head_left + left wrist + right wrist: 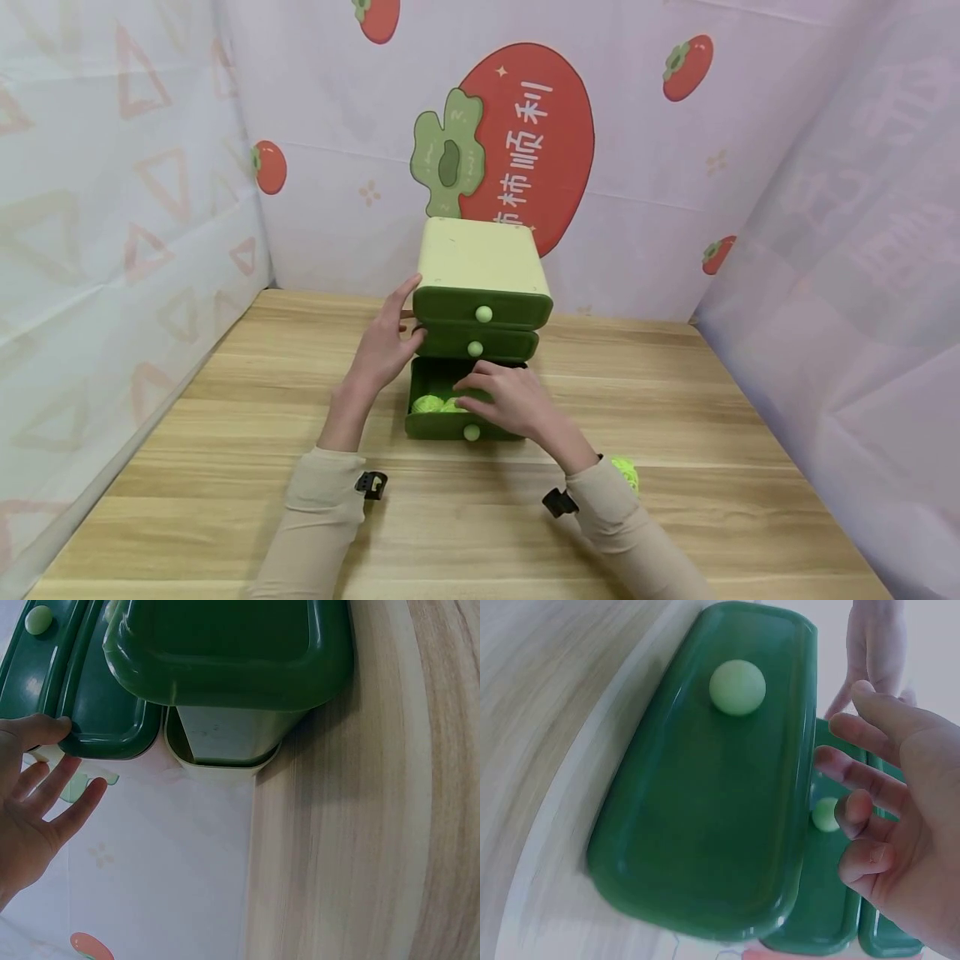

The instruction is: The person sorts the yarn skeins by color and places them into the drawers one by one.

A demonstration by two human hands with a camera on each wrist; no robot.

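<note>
A three-drawer desktop organizer (483,258) with a cream body and green fronts stands near the back wall. Its bottom drawer (435,427) is pulled out, and yellow-green balls of yarn (427,404) lie inside at the left. My left hand (380,346) rests against the organizer's left side, thumb at the edge of the middle drawer front (112,712), other fingers fairly straight. Over the pulled-out drawer hovers my right hand (510,396), fingers loosely bent with nothing between them. In the right wrist view those fingers (870,776) are beside the drawer front (705,780) with its round knob.
Another yellow-green yarn ball (625,472) lies on the wooden table (465,533), partly behind the right forearm. Printed cloth walls (330,100) enclose the table at the back and both sides. The upper two drawers are pushed in.
</note>
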